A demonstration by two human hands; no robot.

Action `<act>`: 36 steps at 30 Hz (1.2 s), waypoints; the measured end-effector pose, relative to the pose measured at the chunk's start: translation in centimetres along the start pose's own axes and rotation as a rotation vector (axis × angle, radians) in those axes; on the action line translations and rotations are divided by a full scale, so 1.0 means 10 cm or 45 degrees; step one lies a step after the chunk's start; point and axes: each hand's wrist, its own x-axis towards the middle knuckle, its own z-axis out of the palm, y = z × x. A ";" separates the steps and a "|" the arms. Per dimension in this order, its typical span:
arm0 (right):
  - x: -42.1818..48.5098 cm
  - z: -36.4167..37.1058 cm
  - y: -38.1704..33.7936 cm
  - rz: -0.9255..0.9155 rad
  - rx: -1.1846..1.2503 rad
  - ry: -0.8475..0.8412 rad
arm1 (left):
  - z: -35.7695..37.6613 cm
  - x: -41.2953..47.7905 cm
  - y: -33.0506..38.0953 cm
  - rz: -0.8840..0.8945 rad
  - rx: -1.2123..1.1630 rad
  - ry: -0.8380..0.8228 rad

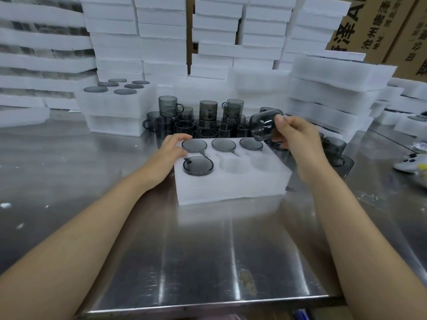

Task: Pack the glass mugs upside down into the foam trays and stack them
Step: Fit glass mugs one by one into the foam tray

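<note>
four packed mugs [198, 165] sit inverted in the foam tray [231, 183] beside the flat, steadying left hand [172, 148]. the right hand [298, 137] grips a tilted fifth mug [263, 125]; next, probably turn it rim-down into an empty pocket [233, 163] below.

A stainless-steel table [208, 250] filled the lower part of the view, its brushed top streaked with pale reflections. A brownish stain [248, 281] marked the metal near the front edge. White crumbs [5, 205] lay scattered on the left side. At the far right edge sat a white handheld device [410, 163] with dark buttons and a yellow patch, with crinkled clear plastic [419, 145] just behind it. Brown cardboard boxes [360, 24] printed with black Chinese characters stood at the upper right. Something blue [301, 314] showed below the table's front edge, too cropped to identify.
</note>
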 end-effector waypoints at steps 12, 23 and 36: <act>-0.06 0.14 -0.04 0.129 0.567 -0.495 | 0.00 0.00 0.00 -0.014 -0.012 -0.003; -0.22 0.27 -0.08 -0.271 -0.144 -0.192 | 0.00 0.01 0.00 -0.014 -0.010 -0.006; -0.38 0.44 -0.06 -0.849 -0.942 -0.336 | 0.00 0.01 -0.02 0.007 0.000 -0.003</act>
